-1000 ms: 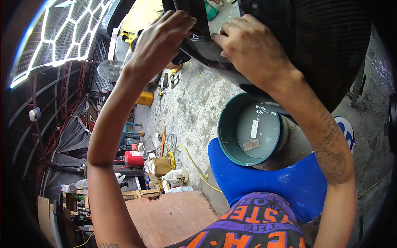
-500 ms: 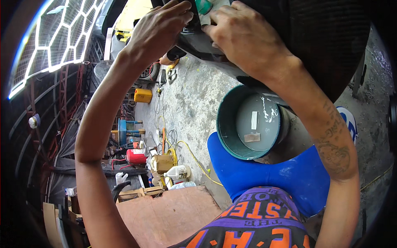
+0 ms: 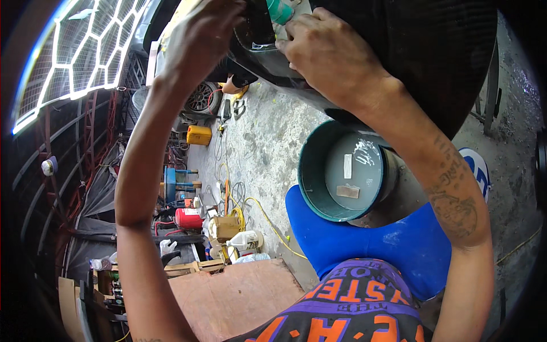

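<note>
A large black panel [image 3: 421,51], glossy along its curved edge like a car body part, spans the top of the view. My right hand [image 3: 336,60] is at its edge, fingers curled and pressed together; what they hold, if anything, is hidden. To the left, my left hand [image 3: 208,31] is raised beside the panel at the upper edge, its fingers smeared by motion. Between the two hands, a green object [image 3: 280,10] shows partly. Below my right forearm stands a dark green bucket [image 3: 308,181] of greyish liquid, with a white strip [image 3: 348,166] and a brownish-grey rectangular piece [image 3: 347,191] in it.
A reddish-brown board [image 3: 239,290] lies in front of me at lower left. Beyond it are a white jug [image 3: 246,240], a cardboard box [image 3: 227,227], a red canister [image 3: 188,219] and a yellow hose [image 3: 268,221]. A yellow container [image 3: 199,135] and a wheel [image 3: 202,98] stand farther off.
My left hand has moved left and up, away from the panel's edge. My right hand stays at nearly the same spot on the panel. The view has shifted slightly.
</note>
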`<act>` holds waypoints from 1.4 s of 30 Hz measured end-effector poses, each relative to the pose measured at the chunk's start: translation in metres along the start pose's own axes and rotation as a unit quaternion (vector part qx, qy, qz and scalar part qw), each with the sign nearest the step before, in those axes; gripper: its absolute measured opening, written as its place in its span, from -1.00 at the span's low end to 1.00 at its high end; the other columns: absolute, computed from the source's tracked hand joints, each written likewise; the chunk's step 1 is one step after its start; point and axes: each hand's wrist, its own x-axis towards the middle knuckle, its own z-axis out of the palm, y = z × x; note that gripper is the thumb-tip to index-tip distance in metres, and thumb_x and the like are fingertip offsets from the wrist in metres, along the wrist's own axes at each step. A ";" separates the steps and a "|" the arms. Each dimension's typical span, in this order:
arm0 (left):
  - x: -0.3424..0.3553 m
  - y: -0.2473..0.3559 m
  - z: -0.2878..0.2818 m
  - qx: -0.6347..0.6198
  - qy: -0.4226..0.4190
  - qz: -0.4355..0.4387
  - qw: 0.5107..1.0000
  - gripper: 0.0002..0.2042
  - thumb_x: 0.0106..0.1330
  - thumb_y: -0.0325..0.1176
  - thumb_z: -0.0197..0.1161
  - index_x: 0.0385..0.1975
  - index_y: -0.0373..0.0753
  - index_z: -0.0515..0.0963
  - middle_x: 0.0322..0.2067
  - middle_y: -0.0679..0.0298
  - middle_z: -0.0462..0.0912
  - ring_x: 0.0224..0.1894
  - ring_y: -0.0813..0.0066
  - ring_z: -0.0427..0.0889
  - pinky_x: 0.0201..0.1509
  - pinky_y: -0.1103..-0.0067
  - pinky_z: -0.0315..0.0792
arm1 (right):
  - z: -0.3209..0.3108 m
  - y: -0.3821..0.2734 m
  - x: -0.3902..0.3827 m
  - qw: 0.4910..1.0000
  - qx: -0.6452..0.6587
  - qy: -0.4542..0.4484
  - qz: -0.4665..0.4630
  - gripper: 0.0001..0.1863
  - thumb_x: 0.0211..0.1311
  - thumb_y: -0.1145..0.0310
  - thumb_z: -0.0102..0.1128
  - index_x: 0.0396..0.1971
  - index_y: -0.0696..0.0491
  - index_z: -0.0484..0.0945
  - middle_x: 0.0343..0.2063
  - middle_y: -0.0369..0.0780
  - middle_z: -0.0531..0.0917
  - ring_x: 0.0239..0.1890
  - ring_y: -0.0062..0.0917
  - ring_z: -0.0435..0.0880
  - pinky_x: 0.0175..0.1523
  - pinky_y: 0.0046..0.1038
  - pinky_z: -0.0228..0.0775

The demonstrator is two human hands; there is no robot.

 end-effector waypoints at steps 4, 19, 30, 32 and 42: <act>-0.006 0.006 0.002 -0.058 0.031 0.030 0.997 -0.67 0.18 -0.56 0.37 -0.02 -0.25 0.65 -0.10 0.18 0.66 -0.08 0.20 0.69 -0.05 0.42 0.64 | 0.005 0.001 0.002 1.000 -0.010 0.022 -0.004 -0.85 0.19 0.44 0.17 -0.34 0.04 0.73 -0.30 -0.20 0.72 -0.12 -0.45 0.71 0.17 -0.38 0.46; -0.008 0.020 0.015 -0.015 0.008 0.021 1.000 -0.68 0.18 -0.53 0.36 -0.04 -0.28 0.63 -0.12 0.22 0.60 -0.11 0.14 0.64 -0.08 0.31 0.61 | 0.000 0.001 0.003 1.000 0.020 -0.007 0.008 -0.84 0.22 0.42 0.16 -0.33 0.08 0.72 -0.14 -0.15 0.74 0.01 -0.42 0.69 0.22 -0.36 0.47; -0.018 0.020 0.018 -0.025 0.012 -0.033 0.999 -0.74 0.17 -0.55 0.37 -0.11 -0.29 0.66 -0.20 0.23 0.61 -0.16 0.20 0.65 -0.13 0.34 0.62 | -0.003 -0.001 0.001 0.999 0.025 0.016 0.012 -0.86 0.22 0.41 0.19 -0.35 0.07 0.72 -0.21 -0.16 0.74 -0.04 -0.41 0.72 0.20 -0.37 0.47; -0.019 0.022 0.018 -0.013 0.004 -0.049 0.999 -0.75 0.21 -0.54 0.37 -0.10 -0.27 0.67 -0.19 0.23 0.65 -0.17 0.20 0.67 -0.12 0.39 0.61 | -0.002 -0.002 0.002 0.999 0.033 0.008 0.007 -0.86 0.22 0.42 0.19 -0.35 0.06 0.72 -0.22 -0.17 0.74 -0.04 -0.41 0.72 0.20 -0.37 0.47; -0.009 0.024 0.018 -0.045 0.035 -0.019 0.998 -0.80 0.24 -0.57 0.33 -0.14 -0.29 0.67 -0.20 0.21 0.66 -0.16 0.22 0.69 -0.13 0.40 0.64 | 0.001 0.001 0.003 1.000 0.013 0.005 0.010 -0.78 0.15 0.18 0.28 -0.42 0.01 0.75 -0.31 -0.20 0.75 -0.09 -0.42 0.72 0.24 -0.37 0.41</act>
